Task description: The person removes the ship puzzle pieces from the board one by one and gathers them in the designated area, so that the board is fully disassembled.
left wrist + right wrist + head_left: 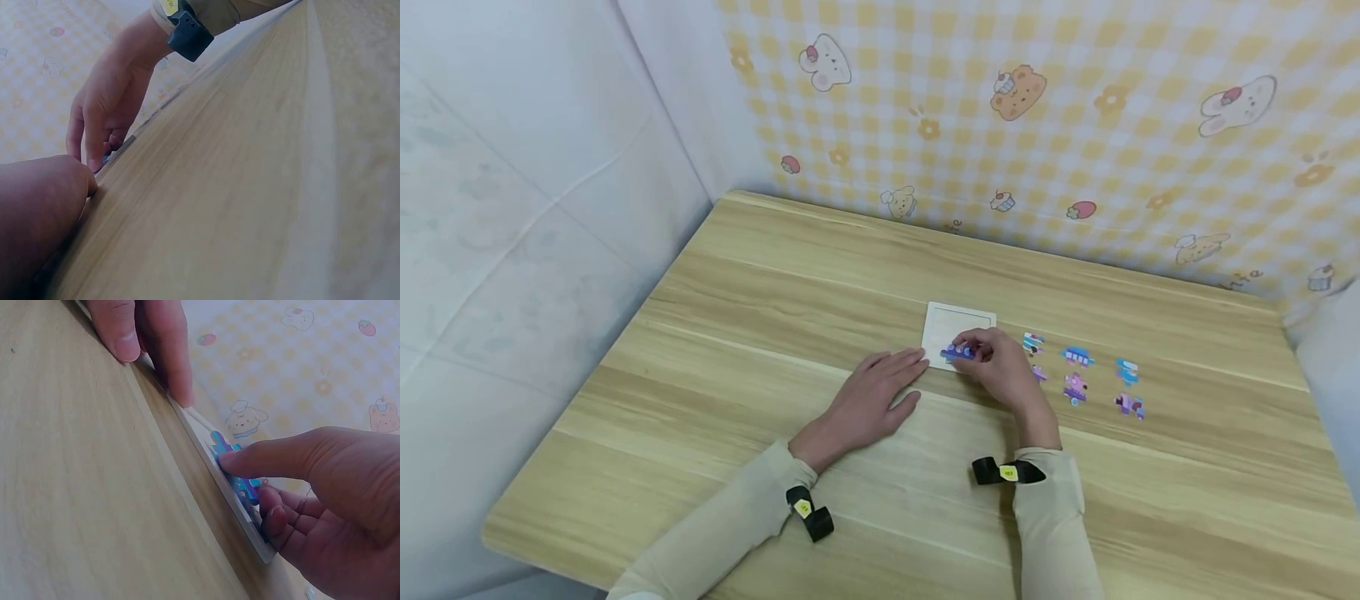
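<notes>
A square white puzzle board (953, 321) with a raised rim lies on the table. Over its lower part, my right hand (1003, 367) pinches a blue and purple puzzle piece (957, 353) between thumb and fingers. In the right wrist view the thumb presses on this puzzle piece (239, 481), which sits at the surface of the board (203, 440); whether it lies flat is hard to tell. My left hand (868, 400) rests palm down on the table, its fingers extended and the fingertips touching the board's left edge.
Several loose puzzle pieces lie right of the board, among them a blue one (1078, 357), a pink one (1075, 387) and a purple one (1130, 405). The wooden table (700, 358) meets a yellow checked wall covering (955, 167) at the back.
</notes>
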`<action>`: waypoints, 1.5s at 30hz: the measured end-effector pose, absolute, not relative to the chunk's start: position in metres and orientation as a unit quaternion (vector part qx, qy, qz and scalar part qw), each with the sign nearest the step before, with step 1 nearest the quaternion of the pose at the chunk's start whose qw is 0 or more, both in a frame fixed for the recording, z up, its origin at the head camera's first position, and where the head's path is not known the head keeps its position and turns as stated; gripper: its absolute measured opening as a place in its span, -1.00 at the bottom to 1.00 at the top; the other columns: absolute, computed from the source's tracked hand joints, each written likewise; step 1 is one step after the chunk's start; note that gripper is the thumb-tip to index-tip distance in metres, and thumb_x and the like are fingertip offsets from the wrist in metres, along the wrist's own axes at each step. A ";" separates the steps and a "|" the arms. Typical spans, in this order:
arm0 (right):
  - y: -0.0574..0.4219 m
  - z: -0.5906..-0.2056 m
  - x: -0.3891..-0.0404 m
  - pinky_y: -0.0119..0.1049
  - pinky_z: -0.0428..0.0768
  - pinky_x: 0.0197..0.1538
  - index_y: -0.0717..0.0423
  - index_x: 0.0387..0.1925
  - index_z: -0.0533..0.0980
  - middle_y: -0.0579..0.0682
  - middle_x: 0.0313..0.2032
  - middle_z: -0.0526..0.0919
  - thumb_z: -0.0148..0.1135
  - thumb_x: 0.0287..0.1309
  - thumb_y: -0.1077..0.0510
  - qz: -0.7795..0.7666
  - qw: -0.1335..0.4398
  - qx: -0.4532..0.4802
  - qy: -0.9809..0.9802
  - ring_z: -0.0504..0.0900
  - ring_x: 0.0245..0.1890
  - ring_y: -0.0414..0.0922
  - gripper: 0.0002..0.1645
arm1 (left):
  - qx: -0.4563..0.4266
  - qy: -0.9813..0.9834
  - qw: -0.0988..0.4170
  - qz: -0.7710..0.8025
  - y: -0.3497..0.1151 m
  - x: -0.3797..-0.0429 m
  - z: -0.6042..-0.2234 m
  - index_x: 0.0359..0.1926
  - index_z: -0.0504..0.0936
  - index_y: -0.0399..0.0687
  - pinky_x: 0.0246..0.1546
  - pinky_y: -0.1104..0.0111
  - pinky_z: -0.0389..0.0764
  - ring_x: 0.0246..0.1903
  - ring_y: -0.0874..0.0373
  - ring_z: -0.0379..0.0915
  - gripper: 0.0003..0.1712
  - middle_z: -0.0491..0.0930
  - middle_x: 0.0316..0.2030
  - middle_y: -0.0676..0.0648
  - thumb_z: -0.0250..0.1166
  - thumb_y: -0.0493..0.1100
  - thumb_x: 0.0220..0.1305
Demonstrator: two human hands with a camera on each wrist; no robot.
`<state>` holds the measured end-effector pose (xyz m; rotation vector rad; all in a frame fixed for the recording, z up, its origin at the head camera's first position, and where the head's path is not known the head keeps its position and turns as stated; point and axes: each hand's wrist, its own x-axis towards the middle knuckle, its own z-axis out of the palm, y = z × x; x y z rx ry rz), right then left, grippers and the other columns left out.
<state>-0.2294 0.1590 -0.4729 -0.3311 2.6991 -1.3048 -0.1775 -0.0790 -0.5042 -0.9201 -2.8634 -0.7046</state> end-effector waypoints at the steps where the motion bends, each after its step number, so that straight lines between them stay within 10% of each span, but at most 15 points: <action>1: 0.160 -0.473 -0.230 -0.32 0.45 -0.30 0.17 -0.03 0.70 0.10 -0.26 0.57 0.44 0.23 0.28 -0.433 0.060 -0.112 0.892 0.46 -0.34 -0.06 -0.74 | -0.297 -0.927 0.026 -0.228 -0.079 -0.177 -0.504 0.49 0.42 -0.07 0.51 0.10 0.14 0.52 0.13 0.17 -0.42 0.32 0.51 -0.02 0.07 0.03 0.59; 45: 0.166 -0.475 -0.232 -0.39 0.52 -0.26 0.23 -0.10 0.75 0.09 -0.26 0.76 0.36 0.37 0.20 -0.453 0.051 -0.100 0.884 0.57 -0.32 -0.07 -0.81 | -0.305 -0.935 0.015 -0.183 -0.078 -0.178 -0.505 0.57 0.30 0.01 0.54 0.13 0.07 0.56 0.15 0.06 -0.39 0.23 0.56 0.03 -0.05 0.06 0.63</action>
